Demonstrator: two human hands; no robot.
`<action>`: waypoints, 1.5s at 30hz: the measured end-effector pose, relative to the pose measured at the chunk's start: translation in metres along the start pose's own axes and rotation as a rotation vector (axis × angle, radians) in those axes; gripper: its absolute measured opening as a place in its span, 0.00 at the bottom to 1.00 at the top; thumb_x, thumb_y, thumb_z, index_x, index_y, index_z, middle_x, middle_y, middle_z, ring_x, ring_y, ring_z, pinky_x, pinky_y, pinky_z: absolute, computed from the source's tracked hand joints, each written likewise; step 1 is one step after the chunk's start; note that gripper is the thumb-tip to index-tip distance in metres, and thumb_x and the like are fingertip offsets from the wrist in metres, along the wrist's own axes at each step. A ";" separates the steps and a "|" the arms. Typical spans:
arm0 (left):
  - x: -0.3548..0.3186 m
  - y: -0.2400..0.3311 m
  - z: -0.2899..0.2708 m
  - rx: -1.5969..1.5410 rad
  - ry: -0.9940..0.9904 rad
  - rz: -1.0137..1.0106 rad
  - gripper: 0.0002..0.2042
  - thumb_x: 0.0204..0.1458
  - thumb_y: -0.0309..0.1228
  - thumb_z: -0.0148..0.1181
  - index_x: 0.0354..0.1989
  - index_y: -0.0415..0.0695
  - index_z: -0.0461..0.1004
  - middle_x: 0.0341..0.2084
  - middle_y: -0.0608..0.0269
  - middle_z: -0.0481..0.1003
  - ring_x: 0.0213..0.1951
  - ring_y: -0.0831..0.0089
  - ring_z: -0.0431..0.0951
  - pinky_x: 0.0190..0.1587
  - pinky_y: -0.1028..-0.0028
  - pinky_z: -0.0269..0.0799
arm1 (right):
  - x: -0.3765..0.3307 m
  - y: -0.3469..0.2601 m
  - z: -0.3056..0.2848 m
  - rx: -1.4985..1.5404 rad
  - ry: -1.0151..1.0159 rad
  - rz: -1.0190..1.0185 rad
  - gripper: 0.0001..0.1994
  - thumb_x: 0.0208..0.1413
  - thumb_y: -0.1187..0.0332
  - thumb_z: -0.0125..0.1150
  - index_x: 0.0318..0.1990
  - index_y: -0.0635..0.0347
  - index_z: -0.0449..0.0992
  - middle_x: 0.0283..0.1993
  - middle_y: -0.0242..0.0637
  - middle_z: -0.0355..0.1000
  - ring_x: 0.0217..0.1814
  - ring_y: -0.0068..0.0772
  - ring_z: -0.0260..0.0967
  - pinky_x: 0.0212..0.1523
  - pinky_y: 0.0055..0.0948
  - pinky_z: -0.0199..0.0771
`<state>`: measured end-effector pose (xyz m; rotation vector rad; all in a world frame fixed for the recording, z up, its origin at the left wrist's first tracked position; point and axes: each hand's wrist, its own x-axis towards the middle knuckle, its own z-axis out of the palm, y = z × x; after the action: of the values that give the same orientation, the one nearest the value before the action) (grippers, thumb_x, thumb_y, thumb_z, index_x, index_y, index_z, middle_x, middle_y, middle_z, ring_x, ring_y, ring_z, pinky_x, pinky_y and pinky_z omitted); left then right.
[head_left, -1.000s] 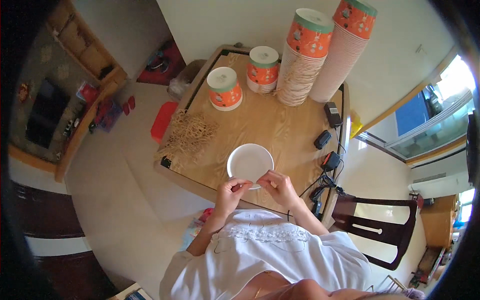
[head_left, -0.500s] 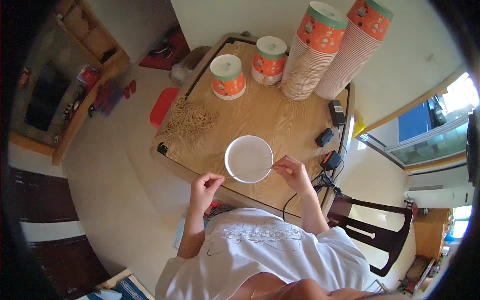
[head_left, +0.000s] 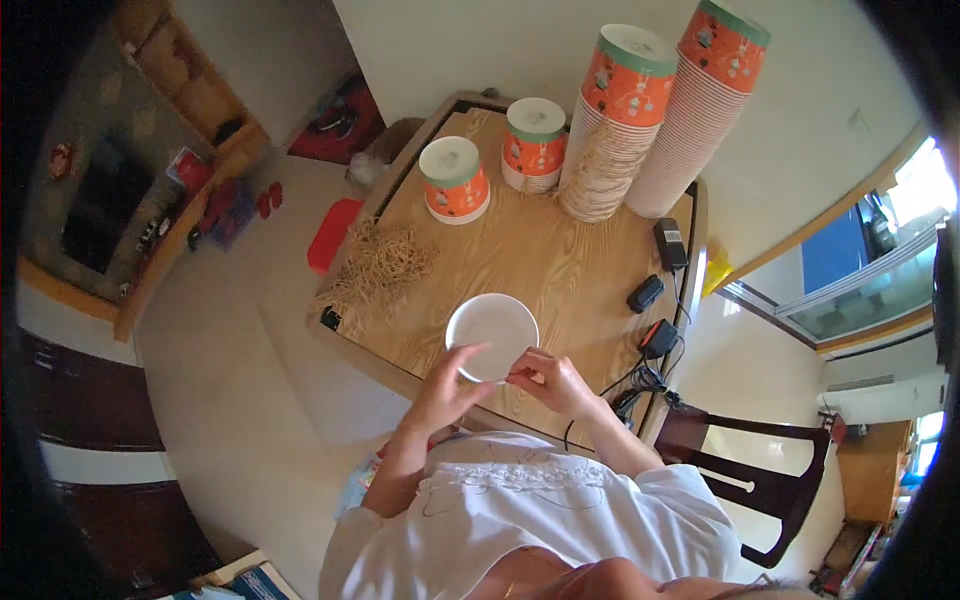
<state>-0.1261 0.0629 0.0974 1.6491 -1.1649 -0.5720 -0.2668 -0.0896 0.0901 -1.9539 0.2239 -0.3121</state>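
Observation:
A white-rimmed paper tub [head_left: 492, 325] stands mouth up near the table's front edge. At its near rim, my right hand [head_left: 552, 383] pinches with thumb and forefinger; a thin raffia strand seems to be in that pinch, mostly hidden by the fingers. My left hand [head_left: 448, 392] is beside it, fingers stretched over the tub's left opening and slightly blurred, thumb apart and close to the right fingertips. Left of the tub lies a loose heap of tan raffia strands [head_left: 378, 268].
Two upturned orange tubs with green bases, a single tub [head_left: 455, 185] and a short stack [head_left: 534, 148], stand farther back. Beside them rise two tall tub stacks [head_left: 612, 125], one hung with raffia. Black adapters [head_left: 646, 293] and cables lie at right, near a dark chair [head_left: 765, 480].
Half a second ago my hands were apart, a thin strand stretched between them across the tub's near side. They have come together at the near rim, and the left fingers have spread.

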 end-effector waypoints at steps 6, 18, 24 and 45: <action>0.022 -0.015 0.007 -0.399 -0.157 -0.316 0.11 0.51 0.27 0.55 0.43 0.39 0.68 0.28 0.67 0.72 0.30 0.81 0.72 0.34 0.82 0.68 | 0.021 -0.012 0.000 -0.008 0.105 0.086 0.04 0.51 0.74 0.54 0.34 0.64 0.71 0.31 0.42 0.70 0.32 0.41 0.70 0.31 0.32 0.70; 0.150 -0.093 -0.093 -0.011 0.352 0.066 0.07 0.53 0.30 0.52 0.30 0.40 0.66 0.15 0.63 0.67 0.19 0.74 0.67 0.23 0.72 0.64 | 0.132 0.044 -0.046 -0.235 0.178 0.159 0.07 0.53 0.67 0.53 0.34 0.61 0.72 0.26 0.42 0.71 0.28 0.34 0.70 0.30 0.31 0.69; 0.212 -0.197 -0.025 0.075 0.141 -0.019 0.10 0.49 0.32 0.56 0.23 0.40 0.65 0.15 0.58 0.69 0.19 0.65 0.69 0.23 0.67 0.63 | 0.211 0.147 -0.080 -0.463 0.326 0.307 0.05 0.49 0.70 0.53 0.32 0.60 0.72 0.28 0.44 0.70 0.31 0.40 0.69 0.32 0.34 0.68; 0.357 -0.275 0.053 0.679 0.076 0.129 0.34 0.44 0.23 0.47 0.62 0.59 0.48 0.22 0.53 0.71 0.18 0.62 0.74 0.17 0.67 0.70 | 0.303 0.249 -0.085 -0.402 0.736 0.251 0.07 0.45 0.80 0.53 0.33 0.63 0.70 0.35 0.45 0.68 0.38 0.39 0.66 0.35 0.31 0.67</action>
<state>0.0992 -0.2679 -0.1165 2.1101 -1.4937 -0.0138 -0.0103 -0.3514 -0.0730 -2.0906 1.0677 -0.8648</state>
